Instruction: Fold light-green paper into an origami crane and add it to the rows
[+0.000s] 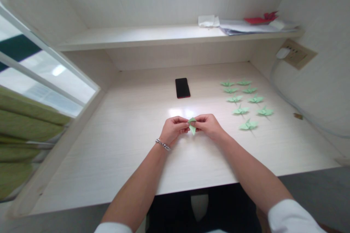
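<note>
A small folded piece of green paper (192,125) is pinched between both my hands above the middle of the pale wooden desk (115,145). My left hand (172,129), with a metal bracelet on its wrist, grips the paper's left side with closed fingers. My right hand (209,125) pinches its right side. Several finished green paper cranes (241,110) lie in two rows on the desk to the right of my hands.
A black phone (182,87) lies face down beyond my hands. The shelf (142,36) above holds papers (246,27), a white cloth and a red paper shape (261,18). A wall socket with a white plug (283,53) and cable is at right. A window is on the left.
</note>
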Tool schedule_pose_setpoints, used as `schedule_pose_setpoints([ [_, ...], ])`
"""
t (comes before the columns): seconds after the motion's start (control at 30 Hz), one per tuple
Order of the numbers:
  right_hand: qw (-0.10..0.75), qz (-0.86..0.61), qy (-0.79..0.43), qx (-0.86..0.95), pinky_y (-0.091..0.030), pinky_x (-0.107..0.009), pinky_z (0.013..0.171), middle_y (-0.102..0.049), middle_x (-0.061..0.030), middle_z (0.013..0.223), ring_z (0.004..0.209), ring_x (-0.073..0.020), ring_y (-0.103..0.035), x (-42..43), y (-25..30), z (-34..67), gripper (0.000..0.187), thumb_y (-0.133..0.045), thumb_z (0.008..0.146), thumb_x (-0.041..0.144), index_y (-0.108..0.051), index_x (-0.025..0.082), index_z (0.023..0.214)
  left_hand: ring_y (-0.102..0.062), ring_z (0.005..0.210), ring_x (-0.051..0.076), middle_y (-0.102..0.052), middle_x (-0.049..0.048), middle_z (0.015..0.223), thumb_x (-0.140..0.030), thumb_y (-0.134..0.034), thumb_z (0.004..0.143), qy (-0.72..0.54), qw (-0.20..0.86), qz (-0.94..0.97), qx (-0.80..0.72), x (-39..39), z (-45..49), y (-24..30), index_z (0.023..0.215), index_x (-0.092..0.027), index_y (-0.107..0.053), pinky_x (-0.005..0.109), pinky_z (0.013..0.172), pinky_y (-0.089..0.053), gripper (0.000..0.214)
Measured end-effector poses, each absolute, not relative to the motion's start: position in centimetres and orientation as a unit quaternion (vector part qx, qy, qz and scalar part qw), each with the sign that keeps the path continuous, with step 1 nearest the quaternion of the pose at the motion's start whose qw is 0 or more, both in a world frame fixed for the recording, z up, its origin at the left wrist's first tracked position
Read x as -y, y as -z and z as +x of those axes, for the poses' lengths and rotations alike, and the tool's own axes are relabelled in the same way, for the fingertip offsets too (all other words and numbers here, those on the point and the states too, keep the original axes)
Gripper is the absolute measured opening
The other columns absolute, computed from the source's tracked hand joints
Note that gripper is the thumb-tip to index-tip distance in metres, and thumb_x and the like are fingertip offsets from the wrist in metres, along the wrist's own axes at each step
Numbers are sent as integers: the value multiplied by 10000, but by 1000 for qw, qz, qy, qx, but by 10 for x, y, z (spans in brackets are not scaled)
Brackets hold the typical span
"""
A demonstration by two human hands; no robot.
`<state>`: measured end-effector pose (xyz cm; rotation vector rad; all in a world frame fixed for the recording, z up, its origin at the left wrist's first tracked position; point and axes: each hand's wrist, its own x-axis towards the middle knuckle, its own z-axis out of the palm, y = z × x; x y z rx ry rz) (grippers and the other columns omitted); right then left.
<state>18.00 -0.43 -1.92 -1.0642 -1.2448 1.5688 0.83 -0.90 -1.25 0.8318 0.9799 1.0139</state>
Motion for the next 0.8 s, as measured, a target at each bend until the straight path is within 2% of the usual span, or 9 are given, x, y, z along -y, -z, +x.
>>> schedule_pose_setpoints([
  [0.17,416,-429,-625,501,-504,-272,575,-694,-45,699,586,-131,-597,3,21,180,334,-776,613,409,-751,148,819,-613,526,127,-654,46,621,-156,-796,574,-454,683,366,-441,10,7,13,702,-97,-636,247,544,-495,214],
  [0.37,425,-429,-624,495,-499,-265,571,-692,-42,690,580,-124,-593,4,19,180,314,-778,614,387,-751,151,819,-615,551,122,-651,39,636,-162,-787,590,-447,692,369,-431,9,8,10,758,-103,-664,244,562,-499,216],
  [0.5,431,-411,-668,447,-516,-285,622,-701,-46,725,631,-143,-624,5,13,181,319,-801,580,328,-747,160,845,-606,539,125,-643,29,609,-173,-781,586,-470,672,376,-431,9,9,11,720,-115,-668,249,545,-490,184],
  [0.63,420,-389,-711,409,-526,-315,668,-706,-79,779,703,-175,-649,5,8,183,297,-744,656,369,-741,134,838,-611,558,132,-657,41,626,-177,-770,580,-472,666,384,-432,9,9,10,715,-113,-687,265,573,-500,171],
  [0.8,430,-431,-663,434,-526,-296,635,-702,-53,727,649,-157,-639,3,15,182,312,-799,567,288,-730,140,832,-625,597,143,-671,54,659,-226,-773,593,-463,663,389,-441,9,11,11,756,-110,-692,285,614,-520,216],
])
